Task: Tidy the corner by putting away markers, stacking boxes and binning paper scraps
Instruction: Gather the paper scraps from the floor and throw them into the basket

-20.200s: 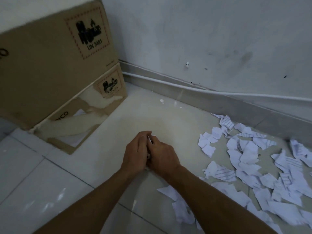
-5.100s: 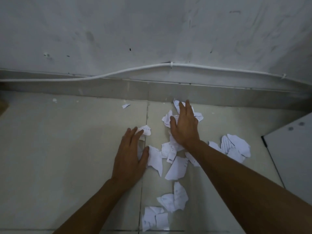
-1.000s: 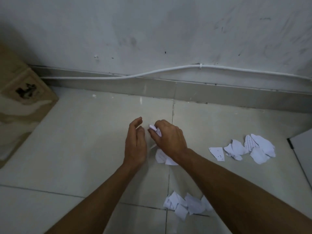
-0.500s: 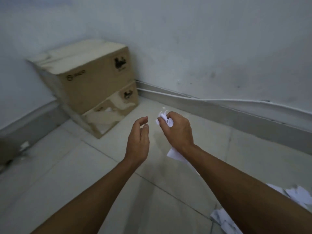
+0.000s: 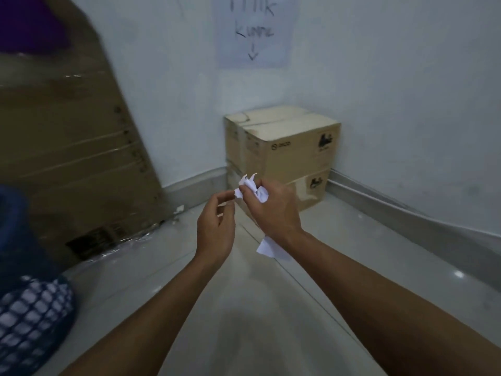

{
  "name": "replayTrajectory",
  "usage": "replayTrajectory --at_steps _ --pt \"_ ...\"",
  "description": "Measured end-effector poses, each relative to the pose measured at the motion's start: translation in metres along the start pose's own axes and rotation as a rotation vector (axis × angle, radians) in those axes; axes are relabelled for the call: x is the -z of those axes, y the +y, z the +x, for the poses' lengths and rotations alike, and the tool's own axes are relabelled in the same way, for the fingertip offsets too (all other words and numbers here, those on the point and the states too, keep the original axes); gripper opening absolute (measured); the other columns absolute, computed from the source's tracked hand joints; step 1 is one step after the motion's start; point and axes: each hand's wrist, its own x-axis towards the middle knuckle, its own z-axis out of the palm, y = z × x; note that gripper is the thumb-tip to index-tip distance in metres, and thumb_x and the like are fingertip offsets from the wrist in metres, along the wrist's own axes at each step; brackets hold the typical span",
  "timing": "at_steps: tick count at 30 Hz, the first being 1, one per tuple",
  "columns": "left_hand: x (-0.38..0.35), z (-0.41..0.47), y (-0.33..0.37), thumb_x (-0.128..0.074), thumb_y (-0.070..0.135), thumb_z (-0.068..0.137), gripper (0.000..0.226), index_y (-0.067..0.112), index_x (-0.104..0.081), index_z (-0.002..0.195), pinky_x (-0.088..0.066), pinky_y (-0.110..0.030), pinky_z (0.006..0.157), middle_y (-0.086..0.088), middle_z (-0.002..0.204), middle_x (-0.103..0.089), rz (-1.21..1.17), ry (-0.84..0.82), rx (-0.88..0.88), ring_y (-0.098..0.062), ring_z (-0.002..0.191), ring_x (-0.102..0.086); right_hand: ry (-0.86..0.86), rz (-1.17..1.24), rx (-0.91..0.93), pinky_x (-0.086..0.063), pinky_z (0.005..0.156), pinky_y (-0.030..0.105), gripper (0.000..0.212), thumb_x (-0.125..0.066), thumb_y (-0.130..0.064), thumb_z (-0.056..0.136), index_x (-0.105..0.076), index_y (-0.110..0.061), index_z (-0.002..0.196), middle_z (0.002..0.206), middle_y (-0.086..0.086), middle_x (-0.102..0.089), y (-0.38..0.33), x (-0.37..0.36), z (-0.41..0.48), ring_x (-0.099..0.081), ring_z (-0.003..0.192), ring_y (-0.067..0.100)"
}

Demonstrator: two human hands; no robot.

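The right hand [image 5: 273, 210] grips the scraps [image 5: 260, 192] in the air before the far boxes [image 5: 287, 147]. The bunch runs up-down, tips upward. The left hand [image 5: 217, 226] touches its left edge; whether it pinches cannot be told.

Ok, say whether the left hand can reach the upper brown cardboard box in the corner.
Probably yes: the left hand holds nothing, and nothing stands between it and the upper brown cardboard box.

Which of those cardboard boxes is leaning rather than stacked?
The big flat box on the left, film-wrapped and standing tilted. The top box and bottom box sit level, stacked in the corner.
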Motion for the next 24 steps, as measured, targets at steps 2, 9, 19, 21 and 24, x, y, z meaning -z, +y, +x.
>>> replayTrajectory --at_steps 2,9,19,21,24 --pt "0.028 0.008 0.002 -0.049 0.016 0.1 0.023 0.025 -0.065 0.113 -0.049 -0.019 0.086 0.015 0.111 -0.068 -0.021 0.081 -0.024 -0.002 0.102 -0.062 0.001 0.051 0.036 -0.035 0.052 0.03 0.043 -0.073 -0.039 0.086 -0.048 -0.015 0.061 0.055 -0.006 -0.047 -0.021 -0.024 0.007 -0.046 0.055 0.014" --pt "0.136 0.023 0.021 -0.052 0.014 0.098 0.024 0.023 -0.062 0.118 -0.049 -0.016 0.086 0.014 0.113 -0.066 0.05 0.329 -0.113 0.002 0.102 -0.06 -0.059 0.241 0.104 -0.035 0.053 0.029 0.042 -0.072 -0.032 0.086 -0.053 -0.004 0.063 0.054 0.005 -0.05 -0.1 -0.113 0.024 -0.044 0.053 0.016" --pt "0.287 0.017 0.064 -0.05 0.01 0.097 0.026 0.026 -0.057 0.115 -0.044 -0.012 0.086 0.014 0.112 -0.061 0.152 0.743 -0.083 0.007 0.101 -0.056 -0.275 0.613 0.09 -0.039 0.052 0.016 0.032 -0.069 -0.032 0.091 -0.063 -0.008 0.07 0.062 -0.006 -0.063 -0.246 -0.219 -0.002 -0.055 0.057 0.005" --pt "0.31 0.014 0.063 -0.05 0.009 0.097 0.026 0.024 -0.058 0.116 -0.05 -0.025 0.093 0.01 0.117 -0.063 0.143 0.794 -0.066 -0.003 0.107 -0.059 -0.281 0.672 0.112 -0.038 0.05 0.017 0.035 -0.069 -0.029 0.092 -0.061 -0.006 0.068 0.059 -0.006 -0.06 -0.274 -0.237 -0.009 -0.053 0.053 0.005" --pt "0.333 0.008 0.067 -0.047 0.008 0.097 0.027 0.021 -0.058 0.118 -0.05 -0.033 0.099 0.009 0.117 -0.064 0.135 0.861 -0.056 -0.009 0.11 -0.06 -0.295 0.73 0.092 -0.041 0.051 0.025 0.041 -0.067 -0.032 0.094 -0.057 -0.004 0.065 0.058 0.0 -0.06 -0.309 -0.259 -0.012 -0.052 0.052 0.013"
